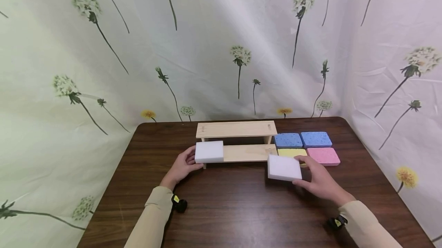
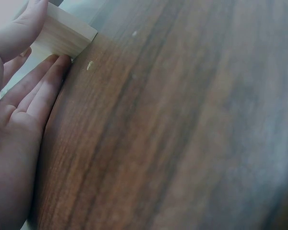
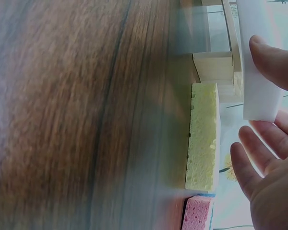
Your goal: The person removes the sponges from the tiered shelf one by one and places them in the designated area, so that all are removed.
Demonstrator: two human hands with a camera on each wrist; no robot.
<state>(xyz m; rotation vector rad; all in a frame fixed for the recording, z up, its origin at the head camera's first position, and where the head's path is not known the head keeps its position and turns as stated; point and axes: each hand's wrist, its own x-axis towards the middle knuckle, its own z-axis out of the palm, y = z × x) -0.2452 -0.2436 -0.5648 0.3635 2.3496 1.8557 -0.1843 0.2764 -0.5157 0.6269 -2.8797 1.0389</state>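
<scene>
On the left end of the lower wooden shelf board [image 1: 246, 153] sits a white foam sponge [image 1: 209, 152]. My left hand [image 1: 183, 166] holds it at its left end, thumb at the front and fingers at the side. In the left wrist view, some fingertips [image 2: 63, 61] reach down beside the shelf's leg [image 2: 62, 43]. Off to the right, my right hand [image 1: 321, 181] pinches a second white foam sponge [image 1: 284, 167] by its right end, thumb in front and fingers behind. That sponge is raised above the table, overlapping the yellow sponge [image 1: 291, 152] in the head view.
Behind the lower board stands a higher wooden shelf board [image 1: 238, 129]. Right of the shelves lie two blue sponges [image 1: 288, 140] and a pink sponge [image 1: 323, 156], grouped with the yellow one. The dark wood table [image 1: 228, 209] meets a flower-print curtain [image 1: 207, 48] at the back.
</scene>
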